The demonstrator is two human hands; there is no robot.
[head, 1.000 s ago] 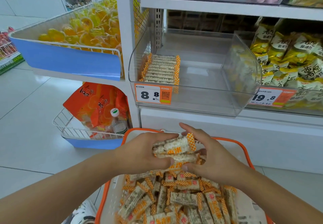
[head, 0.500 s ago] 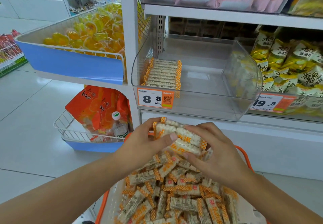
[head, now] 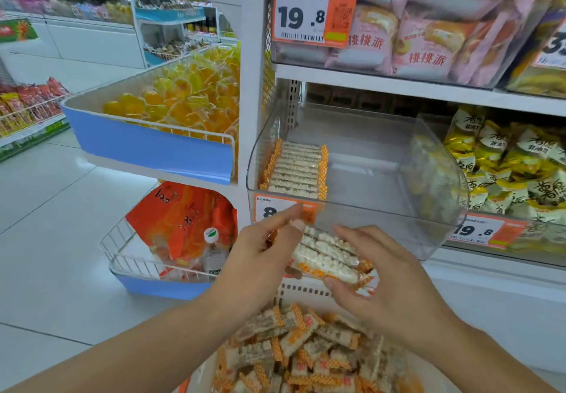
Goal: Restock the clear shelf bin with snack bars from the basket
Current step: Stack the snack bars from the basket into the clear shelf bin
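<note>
Below the clear shelf bin (head: 361,209), left hand (head: 260,258) and right hand (head: 382,276) clasp a stack of snack bars (head: 327,254) between curled fingers. At 6 o'clock, the basket (head: 306,293) holds loose bars; at 12 o'clock, one row (head: 295,167) lines the bin's left side.

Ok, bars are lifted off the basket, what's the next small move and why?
Probably carry the stack of bars, held between left hand and right hand, up over the front wall of the clear bin and set it right of the row already there, where the floor is bare.
</note>
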